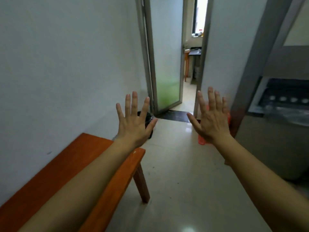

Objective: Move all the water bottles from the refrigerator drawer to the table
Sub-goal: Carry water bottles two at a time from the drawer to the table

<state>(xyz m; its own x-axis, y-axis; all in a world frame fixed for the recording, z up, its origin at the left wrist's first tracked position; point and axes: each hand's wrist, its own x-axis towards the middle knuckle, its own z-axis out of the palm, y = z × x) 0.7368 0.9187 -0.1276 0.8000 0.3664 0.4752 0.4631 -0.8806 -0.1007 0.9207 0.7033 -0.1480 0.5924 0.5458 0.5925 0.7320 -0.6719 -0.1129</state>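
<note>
Grips are both released, fingers spread, holding nothing: left grip (133,122), right grip (211,122). Water bottles (282,98), seen only as blurred white caps, sit in the refrigerator drawer (274,113) right of the right grip. An orange worktop (58,173) lies below the left grip. Carrying several chilled bottles at once could let one slip and drop.

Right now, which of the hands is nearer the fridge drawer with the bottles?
The right hand, on the side of the drawer; the left hand is by the orange table.

Both hands, left (133,124) and right (211,122), raised, fingers spread.
</note>
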